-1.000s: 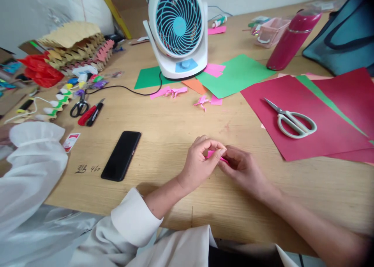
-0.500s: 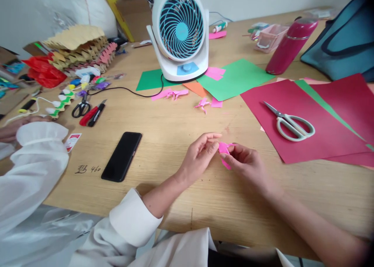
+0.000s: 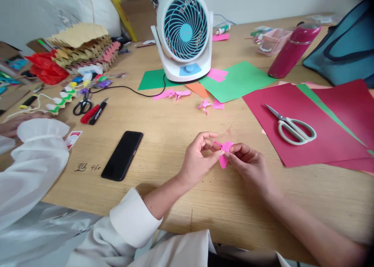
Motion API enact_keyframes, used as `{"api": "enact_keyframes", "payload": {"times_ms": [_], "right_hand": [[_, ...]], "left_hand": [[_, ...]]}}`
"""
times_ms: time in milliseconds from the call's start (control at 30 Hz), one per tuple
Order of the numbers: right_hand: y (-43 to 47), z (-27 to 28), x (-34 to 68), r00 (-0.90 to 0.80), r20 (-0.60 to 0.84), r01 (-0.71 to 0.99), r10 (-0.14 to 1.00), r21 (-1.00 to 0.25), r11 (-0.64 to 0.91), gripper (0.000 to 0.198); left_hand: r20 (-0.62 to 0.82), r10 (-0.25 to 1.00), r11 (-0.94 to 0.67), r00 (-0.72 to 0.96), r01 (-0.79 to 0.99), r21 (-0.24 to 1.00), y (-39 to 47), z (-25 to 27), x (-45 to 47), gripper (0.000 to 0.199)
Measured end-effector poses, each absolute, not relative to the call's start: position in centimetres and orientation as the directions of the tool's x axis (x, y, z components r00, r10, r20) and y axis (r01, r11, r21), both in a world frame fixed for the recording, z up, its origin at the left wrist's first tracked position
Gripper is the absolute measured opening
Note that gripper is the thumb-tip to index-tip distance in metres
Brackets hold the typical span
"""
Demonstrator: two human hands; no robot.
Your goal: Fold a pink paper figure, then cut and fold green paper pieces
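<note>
Head view: the left hand (image 3: 198,158) and the right hand (image 3: 251,169) met above the surface (image 3: 172,130), toward its near edge, with a small folded pink paper (image 3: 224,163) between them; the left hand gripped it at one side, thumb tip on the paper and forefinger stretched out past it; the right hand pinched the other side between thumb and curled fingers; one pointed end of the paper hung down toward the near edge, and a thin pink strip showed by the left fingers.

Just beyond the hands, toward the far edge, lay a folded pink figure (image 3: 205,104), with a second pink figure (image 3: 177,95) to its left; behind these stood a white fan (image 3: 186,33), a light green sheet (image 3: 247,80) to its right and a dark green sheet (image 3: 152,80) to its left.

Toward the right edge, white-handled scissors (image 3: 297,131) rested on red sheets (image 3: 271,150); farther back, near the far right corner, stood a magenta bottle (image 3: 293,51) beside a blue bag (image 3: 344,45).

Left of the hands lay a black phone (image 3: 122,156); beyond it were a cutter (image 3: 98,112) and black scissors (image 3: 82,107); another person's white sleeve (image 3: 41,142) reached over the surface's near left part.
</note>
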State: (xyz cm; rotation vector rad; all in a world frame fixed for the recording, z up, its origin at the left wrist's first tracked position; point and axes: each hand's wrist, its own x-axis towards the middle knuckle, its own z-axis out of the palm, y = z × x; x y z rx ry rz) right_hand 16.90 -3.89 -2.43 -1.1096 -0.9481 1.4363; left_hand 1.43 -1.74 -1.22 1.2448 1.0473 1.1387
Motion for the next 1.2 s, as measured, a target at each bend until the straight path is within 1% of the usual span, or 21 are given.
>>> {"api": "enact_keyframes", "payload": {"times_ms": [100,167,233,333,433,633,700,833,933,1067,1200], "right_hand": [[-3.9,-2.7,16.6,0.037,-0.104,-0.280,0.994,-0.956,-0.090,0.022],[-3.9,-2.8,16.5,0.055,-0.079,-0.278,0.995,-0.959,-0.061,0.021],[-4.0,-2.7,16.6,0.051,-0.061,-0.275,0.997,-0.961,-0.044,0.019],[-4.2,-2.5,16.7,0.008,-0.056,-0.251,0.998,-0.967,-0.052,0.014],[-4.2,-2.4,16.8,0.000,-0.075,-0.231,0.997,-0.970,-0.073,0.014],[-4.2,-2.3,16.5,0.049,-0.114,-0.252,0.992,-0.963,-0.098,0.022],[-4.2,-2.3,16.5,0.027,-0.134,-0.285,0.991,-0.951,-0.121,0.021],[-4.2,-2.3,16.4,-0.052,-0.194,-0.404,0.980,-0.893,-0.198,0.019],[-4.1,-2.3,16.4,-0.098,-0.190,-0.457,0.977,-0.863,-0.214,0.021],[-4.0,-1.8,16.5,-0.105,-0.201,-0.410,0.974,-0.884,-0.226,0.024],[-4.0,-1.3,16.6,-0.091,-0.248,-0.376,0.964,-0.888,-0.264,0.024]], "left_hand": [[-0.065,0.982,0.098,0.179,-0.183,0.978,-1.8,-1.3,1.6,0.051],[-0.114,0.970,0.170,0.217,-0.260,0.951,-1.9,-1.3,1.6,0.051],[-0.142,0.953,0.224,0.266,-0.308,0.924,-1.9,-1.2,1.6,0.044],[-0.159,0.931,0.275,0.330,-0.343,0.898,-1.7,-1.1,1.5,0.028],[-0.147,0.932,0.268,0.332,-0.358,0.894,-1.6,-1.3,1.5,0.019],[-0.173,0.950,0.273,0.259,-0.425,0.863,-1.8,-1.8,1.8,0.021],[-0.189,0.945,0.294,0.266,-0.443,0.847,-1.9,-1.9,1.9,0.021],[-0.187,0.943,0.299,0.274,-0.460,0.836,-2.0,-1.9,2.0,0.021],[-0.182,0.942,0.298,0.283,-0.448,0.843,-2.0,-2.0,2.1,0.023],[-0.166,0.941,0.285,0.294,-0.432,0.856,-2.0,-2.1,2.0,0.023],[-0.115,0.959,0.216,0.260,-0.402,0.890,-2.0,-2.1,2.1,0.023]]}}
